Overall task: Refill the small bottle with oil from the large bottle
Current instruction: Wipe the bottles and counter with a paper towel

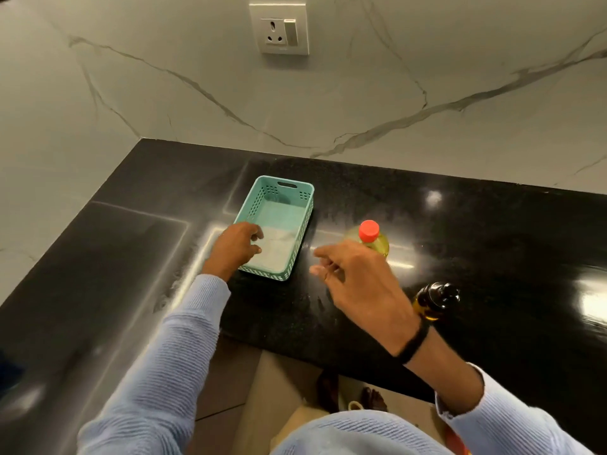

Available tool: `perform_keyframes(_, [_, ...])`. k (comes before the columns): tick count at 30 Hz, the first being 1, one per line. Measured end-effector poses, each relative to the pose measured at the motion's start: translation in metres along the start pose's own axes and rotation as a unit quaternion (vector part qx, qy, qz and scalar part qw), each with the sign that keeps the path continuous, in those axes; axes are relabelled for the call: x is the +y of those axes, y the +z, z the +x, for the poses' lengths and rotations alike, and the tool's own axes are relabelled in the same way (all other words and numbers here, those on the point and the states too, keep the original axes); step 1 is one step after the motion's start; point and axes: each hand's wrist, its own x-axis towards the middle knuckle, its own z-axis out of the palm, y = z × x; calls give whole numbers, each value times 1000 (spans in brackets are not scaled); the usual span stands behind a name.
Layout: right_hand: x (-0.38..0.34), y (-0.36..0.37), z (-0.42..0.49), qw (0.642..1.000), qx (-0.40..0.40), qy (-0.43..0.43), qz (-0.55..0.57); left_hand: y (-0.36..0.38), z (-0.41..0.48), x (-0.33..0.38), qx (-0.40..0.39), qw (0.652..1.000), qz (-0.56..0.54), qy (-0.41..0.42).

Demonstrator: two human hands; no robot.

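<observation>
The large bottle (372, 239) of yellow oil, capped in red, stands on the black counter, partly hidden behind my right hand. The small dark bottle (435, 300) with a black top stands nearer to me, to the right of my wrist. My right hand (354, 277) hovers above the counter just in front of the large bottle, fingers apart, holding nothing. My left hand (238, 246) rests on the near left rim of a teal basket (297, 224), fingers curled over the edge; whether it grips the rim is unclear.
The black stone counter (492, 241) runs to a marble wall with a socket (279, 29) at the back and on the left. Its front edge runs below my arms, with floor and my feet beyond it.
</observation>
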Motion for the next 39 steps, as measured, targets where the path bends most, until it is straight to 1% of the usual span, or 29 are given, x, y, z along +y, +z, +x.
perform_keyframes(2, [7,26,7,998,-53,17,-5,5,8,-2,-35,995,74,49])
perform_keyframes(4, [15,49,14,996,-84,31,0,8,14,-1,-55,983,142,107])
perform_keyframes(7, [21,73,25,991,-121,56,-12,12,23,-1,-87,959,222,150])
perform_keyframes(13, [29,94,34,986,-146,79,-27,20,34,3,-141,929,282,192])
perform_keyframes(16, [31,96,35,985,-145,88,-23,21,36,6,-143,915,304,223])
perform_keyframes(18, [33,97,36,985,-143,90,-24,21,37,6,-139,911,309,234])
perform_keyframes(20, [34,98,39,985,-142,97,-27,21,37,6,-140,914,300,233])
perform_keyframes(23, [36,98,45,985,-134,106,-25,19,41,3,-144,928,266,218])
perform_keyframes(26, [36,99,52,985,-129,111,-27,13,45,-3,-142,946,209,204])
perform_keyframes(31, [32,108,71,984,-119,127,-47,-15,42,-10,-132,966,107,194])
perform_keyframes(33, [28,116,79,984,-114,131,-44,-27,39,-11,-130,970,72,193])
perform_keyframes(36, [21,126,91,987,-84,131,-25,-46,31,-8,-130,974,21,185])
perform_keyframes(39, [19,131,102,992,-63,110,-9,-66,21,-3,-136,973,-7,186])
